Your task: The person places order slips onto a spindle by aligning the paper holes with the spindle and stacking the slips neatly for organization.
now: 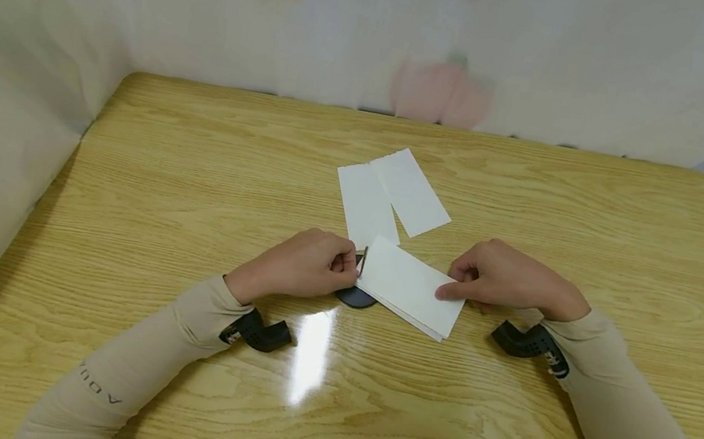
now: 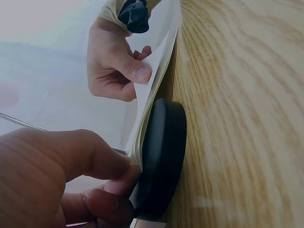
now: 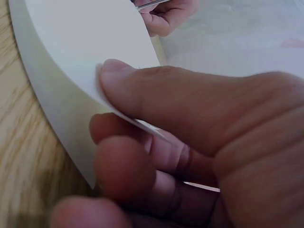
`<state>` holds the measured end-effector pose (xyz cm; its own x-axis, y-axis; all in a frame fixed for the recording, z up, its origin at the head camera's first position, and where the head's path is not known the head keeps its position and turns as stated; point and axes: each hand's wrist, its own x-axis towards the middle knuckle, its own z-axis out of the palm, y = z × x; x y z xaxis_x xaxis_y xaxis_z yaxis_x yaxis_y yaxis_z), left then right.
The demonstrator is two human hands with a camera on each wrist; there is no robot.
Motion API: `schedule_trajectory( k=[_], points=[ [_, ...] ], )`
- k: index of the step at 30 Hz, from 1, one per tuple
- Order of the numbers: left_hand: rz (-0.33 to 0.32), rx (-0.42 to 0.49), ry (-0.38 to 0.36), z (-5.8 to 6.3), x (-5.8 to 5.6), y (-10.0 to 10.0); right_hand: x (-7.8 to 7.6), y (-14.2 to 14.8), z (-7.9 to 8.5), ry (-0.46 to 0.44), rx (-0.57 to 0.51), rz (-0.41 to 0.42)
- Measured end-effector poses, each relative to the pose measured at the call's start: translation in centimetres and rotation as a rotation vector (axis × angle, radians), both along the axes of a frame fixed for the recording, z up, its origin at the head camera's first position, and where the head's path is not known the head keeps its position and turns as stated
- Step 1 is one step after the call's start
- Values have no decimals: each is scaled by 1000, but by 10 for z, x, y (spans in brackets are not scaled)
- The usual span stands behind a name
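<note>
A small stack of white paper sheets (image 1: 412, 280) lies at mid-table, a thin metal bar (image 1: 363, 262) across its left end. My left hand (image 1: 312, 266) pinches that end beside the bar. Beneath it, a round black base (image 2: 166, 152) shows in the left wrist view, thick-edged and flat on the wood. With thumb on top and fingers below, my right hand (image 1: 510, 277) pinches the right end of the upper paper. In the right wrist view that top sheet (image 3: 90, 38) bends up, apart from the paper (image 3: 66, 118) beneath.
Two loose white slips, a left one (image 1: 365, 202) and a right one (image 1: 411, 192), overlap behind the stack; their far ends look ragged. Pale patterned cloth (image 1: 302, 17) hangs behind the wooden table (image 1: 192, 169). Black wrist devices (image 1: 263, 333) sit at both sleeves.
</note>
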<state>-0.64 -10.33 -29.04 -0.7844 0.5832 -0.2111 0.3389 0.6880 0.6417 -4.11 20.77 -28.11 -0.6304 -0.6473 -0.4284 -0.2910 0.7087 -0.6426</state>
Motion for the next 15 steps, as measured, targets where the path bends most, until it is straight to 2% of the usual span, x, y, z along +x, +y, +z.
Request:
schedule_trajectory(
  k=[15],
  points=[
    [7,-18,10,-4,-1,0,-1,2,-1,-7,14,12]
  ],
)
